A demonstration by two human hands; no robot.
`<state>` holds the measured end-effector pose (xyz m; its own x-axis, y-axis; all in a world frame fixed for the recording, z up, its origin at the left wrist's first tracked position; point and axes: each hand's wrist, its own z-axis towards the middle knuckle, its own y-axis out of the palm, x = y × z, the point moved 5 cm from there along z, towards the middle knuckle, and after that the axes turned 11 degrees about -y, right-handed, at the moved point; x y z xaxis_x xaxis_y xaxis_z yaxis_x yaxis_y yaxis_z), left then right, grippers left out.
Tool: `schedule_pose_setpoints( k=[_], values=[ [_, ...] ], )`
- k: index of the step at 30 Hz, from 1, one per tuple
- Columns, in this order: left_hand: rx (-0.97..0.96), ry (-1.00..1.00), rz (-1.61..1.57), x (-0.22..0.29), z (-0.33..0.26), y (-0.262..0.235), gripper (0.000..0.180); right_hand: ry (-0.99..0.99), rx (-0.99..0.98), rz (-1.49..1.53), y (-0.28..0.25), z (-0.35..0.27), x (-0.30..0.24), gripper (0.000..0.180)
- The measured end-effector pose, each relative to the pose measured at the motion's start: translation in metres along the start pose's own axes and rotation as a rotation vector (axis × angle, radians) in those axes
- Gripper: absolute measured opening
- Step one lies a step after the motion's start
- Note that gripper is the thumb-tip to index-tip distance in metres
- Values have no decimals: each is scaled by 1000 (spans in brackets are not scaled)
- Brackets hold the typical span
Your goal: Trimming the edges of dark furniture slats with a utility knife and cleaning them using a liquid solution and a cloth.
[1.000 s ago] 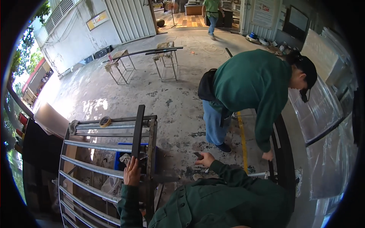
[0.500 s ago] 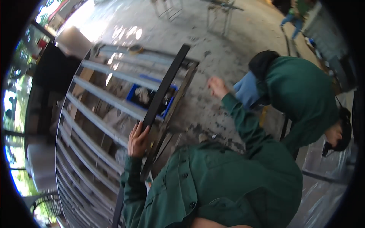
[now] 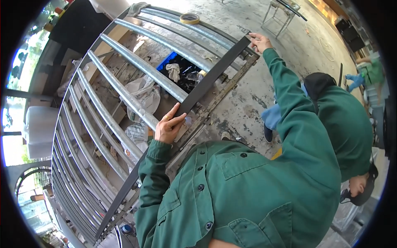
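A long, dark flat bar [image 3: 215, 76] lies across the near ends of several grey metal tubes [image 3: 142, 70]. My left hand [image 3: 166, 127] rests on the middle of the bar, its visible fingers stretched out and apart, one wearing a ring. Up at the bar's far end, my right hand [image 3: 260, 42] pinches the tip between thumb and fingers. Beneath my left sleeve the bar runs on toward the lower left. The tubes lie side by side on a worn frame [image 3: 221, 97].
A tape roll [image 3: 190, 18] sits on the far tubes. Below them are a blue bin [image 3: 166, 60] with a rag and clear plastic bags [image 3: 142, 95]. A co-worker in green [image 3: 343, 120] bends over at my right. Farther off stands a metal trestle [image 3: 281, 16].
My right hand has reached forward from open air to the bar's far end and closed on it. The left hand stays on the bar. My view has shifted.
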<state>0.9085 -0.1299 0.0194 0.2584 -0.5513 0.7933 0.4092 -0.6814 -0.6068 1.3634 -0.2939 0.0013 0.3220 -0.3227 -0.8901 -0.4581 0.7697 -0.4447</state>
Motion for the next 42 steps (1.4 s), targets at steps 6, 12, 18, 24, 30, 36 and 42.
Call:
schedule_pose_setpoints(
  k=[6, 12, 18, 24, 30, 36, 42],
  values=[
    [31, -8, 51, 5, 10, -1, 35, -44, 40, -242, 0, 10, 8, 28],
    [21, -16, 34, 4, 10, -1, 32, -179, -19, -230, 23, -15, -3, 25],
    [35, 30, 36, 6, 6, -1, 32, -215, 24, -312, 32, -29, -8, 25],
    [16, -11, -7, 2, 8, 0, 31, -218, 87, -247, 46, -44, -12, 25],
    [9, 22, 15, 5, 7, -2, 34, -213, 50, -44, 61, -63, -26, 24],
    [0, -7, -14, -1, 8, -2, 30, -174, 28, -94, 69, -65, -25, 23],
    [23, -17, -61, 1, 6, -6, 32, -148, 75, -205, 59, -66, -31, 22]
  ],
)
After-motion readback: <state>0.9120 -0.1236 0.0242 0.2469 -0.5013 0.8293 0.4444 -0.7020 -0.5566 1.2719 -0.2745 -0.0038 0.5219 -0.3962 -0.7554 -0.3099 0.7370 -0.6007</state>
